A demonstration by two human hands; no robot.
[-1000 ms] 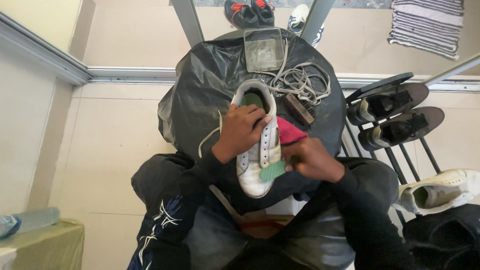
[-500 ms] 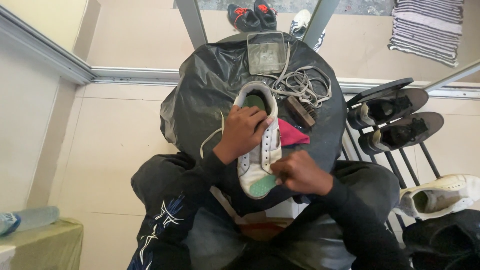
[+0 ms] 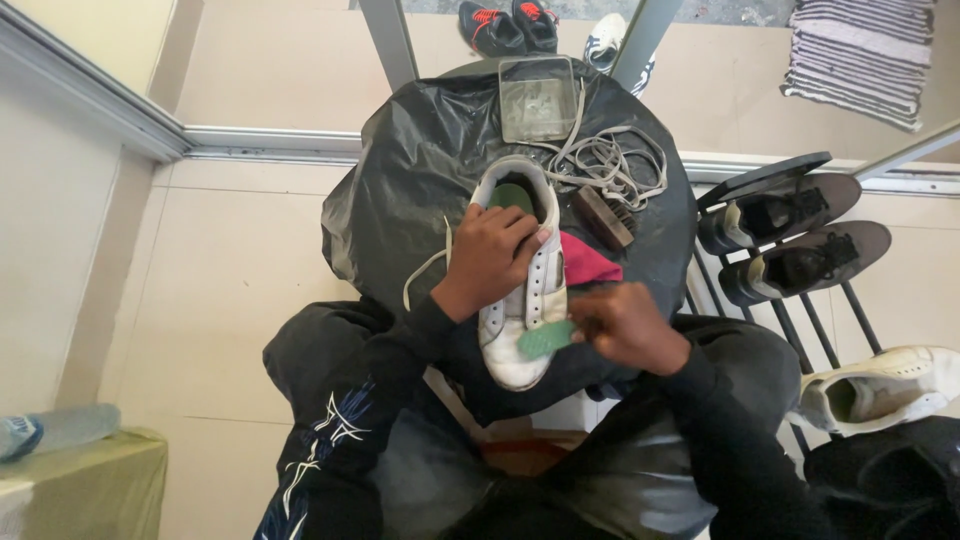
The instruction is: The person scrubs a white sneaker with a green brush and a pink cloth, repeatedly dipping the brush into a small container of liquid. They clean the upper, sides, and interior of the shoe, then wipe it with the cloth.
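Observation:
A white sneaker (image 3: 522, 320) with a green insole lies on a round table covered in black plastic (image 3: 400, 190), toe toward me. My left hand (image 3: 490, 255) grips it across the tongue and lace holes. My right hand (image 3: 625, 322) holds a small green scrub pad (image 3: 546, 339) pressed against the right side of the sneaker's toe. A red cloth (image 3: 588, 262) lies just right of the sneaker, partly under my right hand.
A clear square container (image 3: 538, 98), loose white laces (image 3: 605, 160) and a brown brush (image 3: 604, 217) lie at the table's far side. A rack at right holds two grey shoes (image 3: 790, 235) and a white sneaker (image 3: 890, 388). A bottle (image 3: 55, 430) lies at lower left.
My right hand slid the green pad from the toe tip back up along the sneaker's right side. My left hand kept its grip; the view shifted slightly.

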